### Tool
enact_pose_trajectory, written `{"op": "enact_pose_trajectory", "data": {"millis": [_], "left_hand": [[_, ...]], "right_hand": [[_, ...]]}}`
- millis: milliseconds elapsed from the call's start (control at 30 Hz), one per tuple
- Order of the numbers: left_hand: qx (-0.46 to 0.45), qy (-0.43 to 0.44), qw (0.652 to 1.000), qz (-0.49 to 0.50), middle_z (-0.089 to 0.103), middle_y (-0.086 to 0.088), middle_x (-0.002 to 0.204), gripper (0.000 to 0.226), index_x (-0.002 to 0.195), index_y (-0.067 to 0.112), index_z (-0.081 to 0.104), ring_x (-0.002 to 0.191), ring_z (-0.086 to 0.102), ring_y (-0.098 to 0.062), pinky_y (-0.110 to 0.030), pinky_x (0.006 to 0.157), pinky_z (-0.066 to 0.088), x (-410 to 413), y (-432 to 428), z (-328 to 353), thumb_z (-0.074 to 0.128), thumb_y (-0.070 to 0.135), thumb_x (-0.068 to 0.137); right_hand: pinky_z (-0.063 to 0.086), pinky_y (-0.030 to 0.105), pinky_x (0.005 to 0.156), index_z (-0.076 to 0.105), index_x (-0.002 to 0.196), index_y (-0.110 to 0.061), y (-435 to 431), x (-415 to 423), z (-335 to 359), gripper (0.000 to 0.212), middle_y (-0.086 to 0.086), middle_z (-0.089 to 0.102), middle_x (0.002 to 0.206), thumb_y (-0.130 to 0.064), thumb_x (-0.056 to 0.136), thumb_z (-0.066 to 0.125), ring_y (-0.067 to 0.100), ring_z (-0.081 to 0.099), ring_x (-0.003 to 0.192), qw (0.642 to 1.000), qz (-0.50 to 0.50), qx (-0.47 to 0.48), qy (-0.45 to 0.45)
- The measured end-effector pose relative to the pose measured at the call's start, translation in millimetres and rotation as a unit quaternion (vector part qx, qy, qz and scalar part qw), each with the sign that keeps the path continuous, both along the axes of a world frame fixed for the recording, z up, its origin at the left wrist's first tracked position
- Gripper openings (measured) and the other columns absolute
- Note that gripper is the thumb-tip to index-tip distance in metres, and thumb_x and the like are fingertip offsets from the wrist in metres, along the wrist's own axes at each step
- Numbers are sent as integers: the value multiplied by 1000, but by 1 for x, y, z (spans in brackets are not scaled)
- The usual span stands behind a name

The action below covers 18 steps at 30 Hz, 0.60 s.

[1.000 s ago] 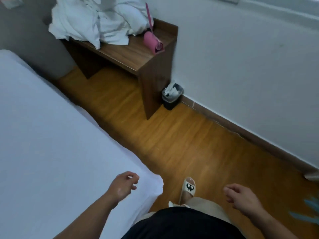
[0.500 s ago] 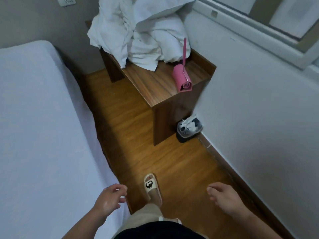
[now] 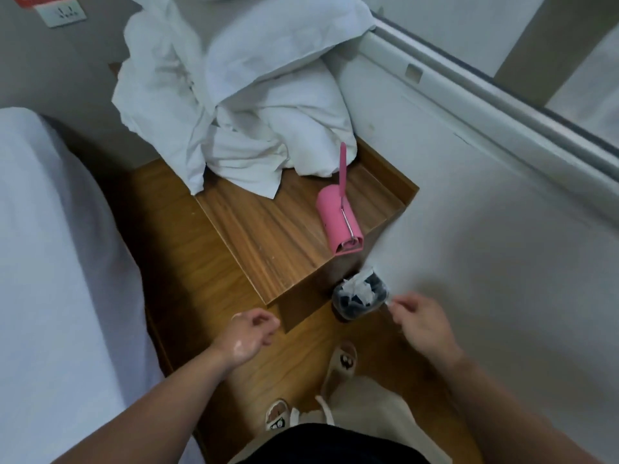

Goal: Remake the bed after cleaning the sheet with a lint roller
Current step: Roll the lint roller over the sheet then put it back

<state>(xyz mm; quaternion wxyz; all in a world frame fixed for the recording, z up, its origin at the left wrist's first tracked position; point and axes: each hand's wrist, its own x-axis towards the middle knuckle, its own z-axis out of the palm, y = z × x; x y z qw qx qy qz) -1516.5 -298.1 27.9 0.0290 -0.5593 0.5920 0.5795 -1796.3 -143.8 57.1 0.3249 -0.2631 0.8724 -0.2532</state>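
The bed (image 3: 50, 262) with its bare white fitted sheet fills the left side. On the wooden nightstand (image 3: 268, 242) lies a pink lint roller (image 3: 340, 222), handle pointing away from me, beside a crumpled heap of white bedding and pillows (image 3: 241, 95). My left hand (image 3: 249, 336) hangs in front of the nightstand's near corner, fingers loosely curled, holding nothing. My right hand (image 3: 422, 321) hovers just right of the small bin, fingers loosely bent and empty. Both hands are short of the roller.
A small dark waste bin (image 3: 360, 296) with crumpled white paper stands against the wall by the nightstand. A narrow strip of wooden floor (image 3: 187, 296) runs between bed and wall. My slippered feet (image 3: 341, 363) are below. A window frame (image 3: 469, 88) and a wall socket (image 3: 62, 13) are above.
I have walked along the bed toward the nightstand, which now sits much closer. Both hands have risen and come forward; they hold nothing throughout.
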Motion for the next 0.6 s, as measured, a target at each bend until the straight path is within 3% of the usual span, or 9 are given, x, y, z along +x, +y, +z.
{"op": "enact_pose_trajectory", "data": {"millis": [67,167,233,333,467,600], "left_hand": [[-5,-1,1000,-10,71,3,102,9,100,34,65,89,70,-14,-38,87,58,-32,-19,-3,64,40,95],[-9,-29,999,-23,69,4,103,15,105,33,64,90,69,-13,-37,88,58,-72,-38,0,62,44,95],[-1,-39,999,-18,68,3,101,20,110,28,64,89,68,-12,-29,79,56,-96,-45,8,60,42,96],[-20,-58,998,-33,68,6,101,26,114,27,63,90,66,-8,-24,76,52,-121,-56,12,58,46,96],[-20,-62,998,6,68,6,107,32,115,28,64,96,66,-12,-39,91,56,-145,-77,12,60,50,92],[-89,-59,994,12,65,4,117,35,127,25,57,102,63,-10,-30,91,53,-175,-105,13,64,35,94]], "right_hand": [[51,32,91,71,111,-16,-61,-27,15,20,1,72,108,-26,96,63,14,64,98,998,33,-43,39],[44,14,77,53,137,-20,-150,-53,45,44,-6,61,127,-31,96,63,6,57,104,993,83,-70,36],[45,18,81,47,142,-21,-196,-66,53,55,-5,58,131,-38,93,65,9,57,110,989,107,-91,45],[47,25,83,55,128,-21,-243,-78,52,51,-9,60,116,-53,89,65,9,59,103,981,147,-118,55],[57,32,71,60,82,-25,-272,-91,38,34,-9,62,75,-57,93,57,6,62,69,951,265,-95,127],[56,29,75,63,83,-26,-288,-109,35,33,-11,63,73,-52,98,48,4,62,69,908,393,-68,131]]}}
